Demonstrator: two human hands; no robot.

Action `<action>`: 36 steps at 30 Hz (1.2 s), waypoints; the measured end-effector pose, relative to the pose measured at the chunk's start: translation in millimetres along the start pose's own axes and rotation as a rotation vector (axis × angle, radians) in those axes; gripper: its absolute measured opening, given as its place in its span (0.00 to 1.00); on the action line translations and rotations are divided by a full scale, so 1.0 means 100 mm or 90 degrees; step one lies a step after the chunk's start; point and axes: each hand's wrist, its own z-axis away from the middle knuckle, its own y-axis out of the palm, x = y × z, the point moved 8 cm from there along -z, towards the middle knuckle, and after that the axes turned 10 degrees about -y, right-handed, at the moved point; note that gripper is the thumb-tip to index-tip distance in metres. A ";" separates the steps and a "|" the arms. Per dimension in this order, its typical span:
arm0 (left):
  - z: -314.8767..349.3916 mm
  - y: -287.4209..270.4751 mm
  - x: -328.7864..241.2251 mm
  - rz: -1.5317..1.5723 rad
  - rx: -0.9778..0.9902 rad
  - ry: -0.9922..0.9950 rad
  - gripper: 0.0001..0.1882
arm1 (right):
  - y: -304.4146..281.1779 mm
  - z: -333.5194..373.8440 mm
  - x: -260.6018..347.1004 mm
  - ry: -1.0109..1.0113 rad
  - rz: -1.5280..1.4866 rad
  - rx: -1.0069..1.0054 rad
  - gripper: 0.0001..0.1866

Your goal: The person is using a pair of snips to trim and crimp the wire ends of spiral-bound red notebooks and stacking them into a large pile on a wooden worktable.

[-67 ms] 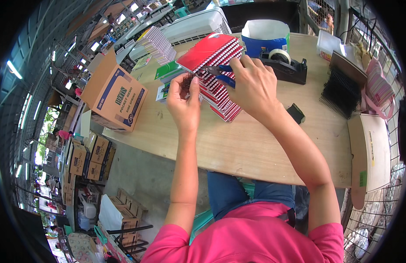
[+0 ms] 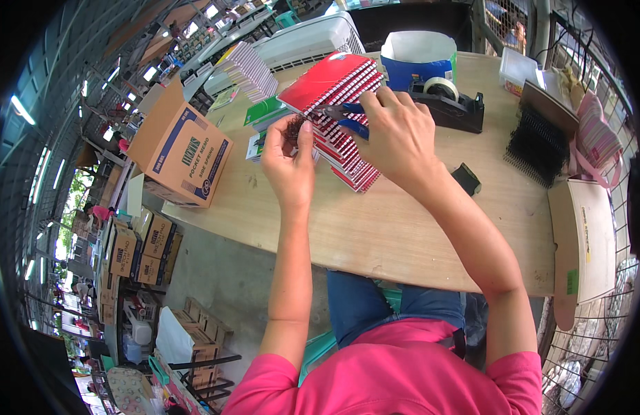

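Observation:
My right hand is closed round the blue handles of a pair of pliers. Their metal jaws point left, at the spiral edges of a stack of red notebooks. The stack fans down toward me, with white and red coil edges showing. Beside its left edge, my left hand is closed, thumb up, on a small dark tangle of wire. The jaw tips are close to that hand's thumb; whether they grip anything is too small to tell.
An open cardboard box stands left, near green notebooks and a pale notebook stack. Behind my right hand are a tape dispenser and a blue-and-white container. Black coils lie right; a small black piece lies on the table.
Both hands have shifted very slightly left, the right one with the pliers. The notebooks have stayed in place.

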 end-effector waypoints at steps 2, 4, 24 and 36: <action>0.00 -0.03 -0.03 -0.012 -0.009 0.007 0.10 | 0.02 -0.03 0.06 -0.001 -0.027 0.021 0.17; 0.00 -0.03 -0.08 -0.029 -0.015 0.028 0.10 | 0.04 -0.04 0.09 0.001 -0.023 0.044 0.18; 0.67 0.55 0.14 0.367 0.223 -0.362 0.09 | -0.21 0.71 -0.98 0.540 -0.862 -0.223 0.23; -0.82 2.90 0.35 0.255 0.230 -0.311 0.30 | -0.46 2.20 -1.74 0.664 -1.052 -0.416 0.40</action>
